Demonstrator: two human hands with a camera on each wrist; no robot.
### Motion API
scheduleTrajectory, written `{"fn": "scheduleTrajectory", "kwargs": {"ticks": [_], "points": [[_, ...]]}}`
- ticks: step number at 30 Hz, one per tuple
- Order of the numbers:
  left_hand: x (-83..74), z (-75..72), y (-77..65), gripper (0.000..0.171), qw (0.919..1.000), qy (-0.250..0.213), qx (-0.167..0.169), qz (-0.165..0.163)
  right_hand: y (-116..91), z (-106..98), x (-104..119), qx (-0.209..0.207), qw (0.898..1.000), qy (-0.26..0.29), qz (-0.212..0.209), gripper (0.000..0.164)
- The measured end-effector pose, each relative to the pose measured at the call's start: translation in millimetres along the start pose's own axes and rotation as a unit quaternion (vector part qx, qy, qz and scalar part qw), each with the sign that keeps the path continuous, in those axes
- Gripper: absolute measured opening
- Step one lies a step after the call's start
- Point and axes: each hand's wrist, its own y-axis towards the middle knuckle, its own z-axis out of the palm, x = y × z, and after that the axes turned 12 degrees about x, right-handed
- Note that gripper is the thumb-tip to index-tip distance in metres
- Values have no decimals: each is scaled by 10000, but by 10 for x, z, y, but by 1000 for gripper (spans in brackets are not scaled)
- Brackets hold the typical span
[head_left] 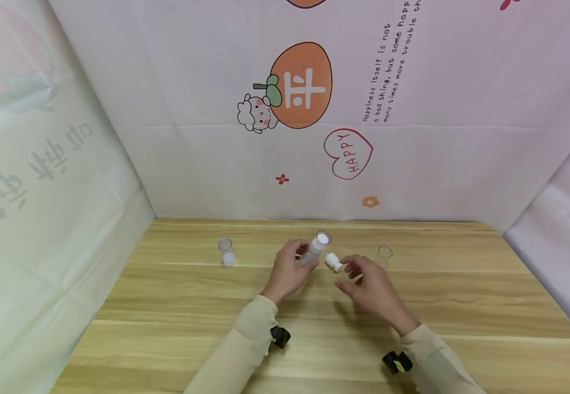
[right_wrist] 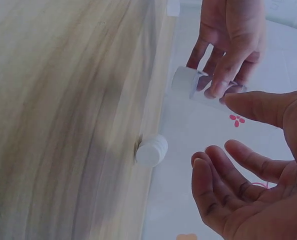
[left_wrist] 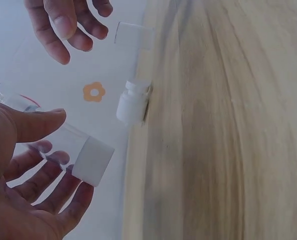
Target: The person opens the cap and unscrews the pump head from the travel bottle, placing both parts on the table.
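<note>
My left hand (head_left: 287, 273) grips a clear cylindrical bottle (head_left: 314, 250) with a white end section (left_wrist: 93, 161), thumb on one side and fingers on the other. The bottle is tilted above the table. Just right of it, a small white pump-like top (head_left: 334, 262) lies on the wood, also visible in the left wrist view. My right hand (head_left: 369, 285) hovers beside this white piece with fingers loosely bent and thumb apart. Nothing sits between its fingers in the right wrist view. Behind the right hand stands a clear open cap (head_left: 385, 254), partly hidden in the head view.
At the left of the wooden table (head_left: 176, 306) is a small clear container with a white part (head_left: 228, 259). A printed cloth wall (head_left: 206, 164) rises along the back edge, with more cloth at both sides.
</note>
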Motion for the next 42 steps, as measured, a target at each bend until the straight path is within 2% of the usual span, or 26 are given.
{"fn": "scheduleTrajectory", "kwargs": {"ticks": [6, 12, 18, 23, 28, 33, 38, 42], "points": [[-52, -77, -78, 36, 9981, 512, 37, 330, 34, -22, 9, 137, 9988, 474, -5, 44], [-78, -145, -158, 34, 9923, 1056, 119, 642, 76, -40, 26, 316, 9953, 904, -112, 53], [-80, -184, -221, 33, 9823, 1637, 248, 873, 95, -55, 51, 414, 9919, 1163, -288, 63], [-98, -202, -275, 33, 9714, 2116, 454, 977, 110, -58, 83, 380, 9919, 1099, -509, 65], [-117, -206, -324, 33, 9591, 2570, 641, 997, 125, -47, 121, 356, 9909, 1070, -730, 61], [-128, -211, -355, 34, 9510, 2822, 739, 1024, 119, -26, 147, 383, 9917, 972, -754, 52], [-139, -218, -374, 36, 9455, 2985, 774, 1046, 116, -4, 159, 404, 9925, 884, -742, 42], [-155, -222, -390, 37, 9447, 3006, 792, 1040, 114, 8, 159, 387, 9921, 943, -726, 36]]}}
